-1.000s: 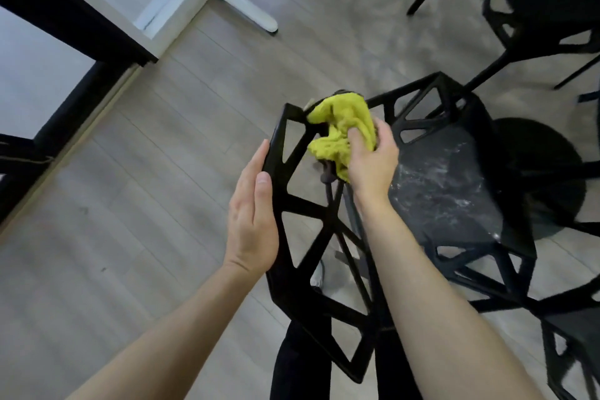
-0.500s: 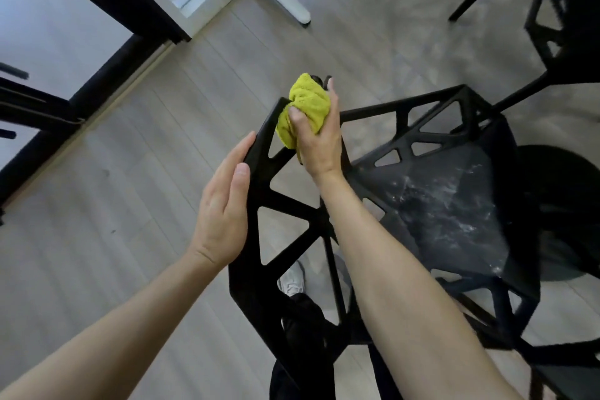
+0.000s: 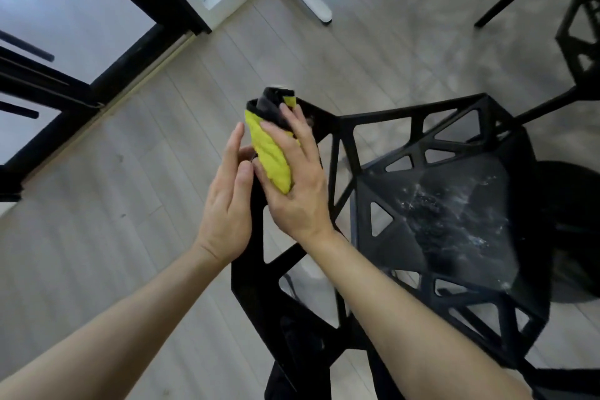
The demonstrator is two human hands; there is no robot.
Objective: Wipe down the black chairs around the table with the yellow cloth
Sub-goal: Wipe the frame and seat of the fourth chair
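The right hand [image 3: 293, 185] is clutching the crumpled yellow cloth [image 3: 271, 157] around the black chair [image 3: 431, 221] backrest's top corner, at its 10 o'clock; the left hand [image 3: 227, 201], fingers straight, is resting flat beside it.

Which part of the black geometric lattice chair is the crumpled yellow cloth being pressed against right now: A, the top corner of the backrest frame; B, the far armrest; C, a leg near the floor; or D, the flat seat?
A: the right hand holds the crumpled yellow cloth wrapped over the top corner of the black geometric lattice chair backrest, away from the smudged seat.
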